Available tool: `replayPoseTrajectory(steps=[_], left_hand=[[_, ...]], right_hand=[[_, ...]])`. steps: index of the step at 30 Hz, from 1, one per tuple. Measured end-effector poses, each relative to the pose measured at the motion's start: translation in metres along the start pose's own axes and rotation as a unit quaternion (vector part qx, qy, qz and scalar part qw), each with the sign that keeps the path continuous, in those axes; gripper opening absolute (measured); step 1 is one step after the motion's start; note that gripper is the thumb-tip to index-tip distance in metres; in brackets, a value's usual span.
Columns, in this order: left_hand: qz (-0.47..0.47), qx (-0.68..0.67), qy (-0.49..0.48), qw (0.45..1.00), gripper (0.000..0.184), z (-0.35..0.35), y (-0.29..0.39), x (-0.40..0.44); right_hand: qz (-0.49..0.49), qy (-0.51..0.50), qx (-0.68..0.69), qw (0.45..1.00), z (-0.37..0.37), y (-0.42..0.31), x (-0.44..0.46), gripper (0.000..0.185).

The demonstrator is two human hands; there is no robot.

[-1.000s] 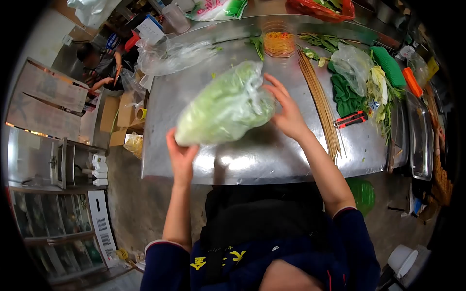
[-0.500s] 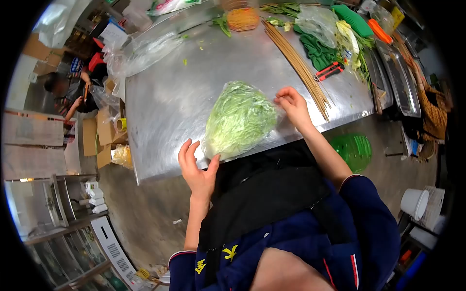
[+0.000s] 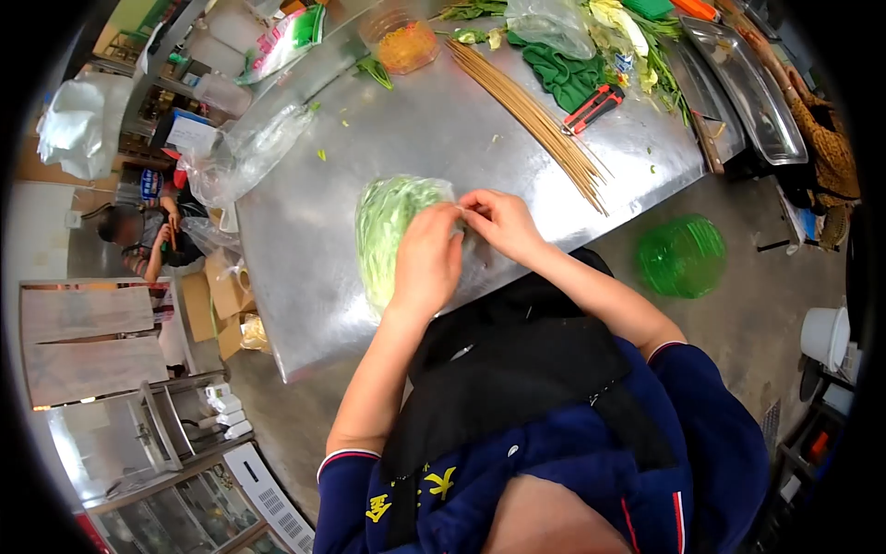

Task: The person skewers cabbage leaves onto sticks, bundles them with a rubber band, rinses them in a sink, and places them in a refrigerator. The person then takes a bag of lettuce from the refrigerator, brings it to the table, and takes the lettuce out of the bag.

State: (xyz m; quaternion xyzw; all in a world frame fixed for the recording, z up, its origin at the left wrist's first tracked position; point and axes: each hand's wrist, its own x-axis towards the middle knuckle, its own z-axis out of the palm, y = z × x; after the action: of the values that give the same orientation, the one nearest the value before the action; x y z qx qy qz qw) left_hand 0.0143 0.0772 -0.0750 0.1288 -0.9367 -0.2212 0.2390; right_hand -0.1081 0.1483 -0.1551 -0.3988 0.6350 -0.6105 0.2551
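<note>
A clear plastic bag [image 3: 392, 222] full of pale green leafy vegetable lies on the metal table [image 3: 309, 249] in front of me. My left hand [image 3: 429, 258] reaches over the bag's right part, its fingertips pinched at the bag's end. Close against it, my right hand [image 3: 503, 224] has thumb and fingers pressed together on the same gathered plastic. The fingertips of both hands meet there. Exactly how the plastic is folded between them is hidden. My left hand and wrist cover the lower right side of the bag.
Thin wooden sticks [image 3: 535, 120] lie to the right, beside a red and black box cutter [image 3: 593, 109] and a green cloth [image 3: 563, 74]. A plastic tub [image 3: 401, 42] stands at the back. A green plastic container [image 3: 681, 257] is beyond the right edge. Another person [image 3: 152, 231] is at left.
My left hand has moved up and right from the bag's lower left corner to its right end. The hands, apart before, now meet at the plastic. The camera view has shifted.
</note>
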Motion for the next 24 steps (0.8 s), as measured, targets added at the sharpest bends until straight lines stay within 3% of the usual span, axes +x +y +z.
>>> replayPoseTrajectory(steps=[3, 6, 13, 15, 18, 21, 24], left_hand=[[-0.081, 0.071, 0.049, 0.993, 0.031, -0.01, -0.021, 0.004], [-0.166, 0.018, 0.045, 0.985, 0.029, -0.023, -0.031, 0.007], [-0.139, 0.043, 0.066, 0.987, 0.019, -0.022, -0.033, 0.005], [-0.179, -0.044, 0.082, 0.979, 0.019, -0.02, -0.034, 0.002], [-0.219, -0.11, 0.088, 0.965, 0.017, -0.018, -0.044, -0.001], [-0.226, -0.072, 0.086, 0.968, 0.013, -0.019, -0.043, 0.002], [-0.227, -0.029, 0.075, 0.971, 0.014, -0.018, -0.037, 0.005]], right_hand=[[-0.016, -0.022, -0.006, 1.0, 0.006, -0.012, 0.023, 0.013], [-0.025, -0.047, 0.009, 0.999, 0.01, -0.024, 0.031, 0.012], [0.019, -0.084, 0.228, 0.97, 0.012, -0.028, 0.033, 0.011], [0.028, -0.127, 0.301, 0.945, 0.01, -0.03, 0.033, 0.012], [-0.119, -0.124, 0.056, 0.983, 0.004, -0.029, 0.035, 0.014], [-0.124, -0.127, -0.135, 0.975, -0.001, -0.051, 0.032, 0.016], [-0.055, -0.178, -0.086, 0.979, -0.006, -0.05, 0.034, 0.017]])
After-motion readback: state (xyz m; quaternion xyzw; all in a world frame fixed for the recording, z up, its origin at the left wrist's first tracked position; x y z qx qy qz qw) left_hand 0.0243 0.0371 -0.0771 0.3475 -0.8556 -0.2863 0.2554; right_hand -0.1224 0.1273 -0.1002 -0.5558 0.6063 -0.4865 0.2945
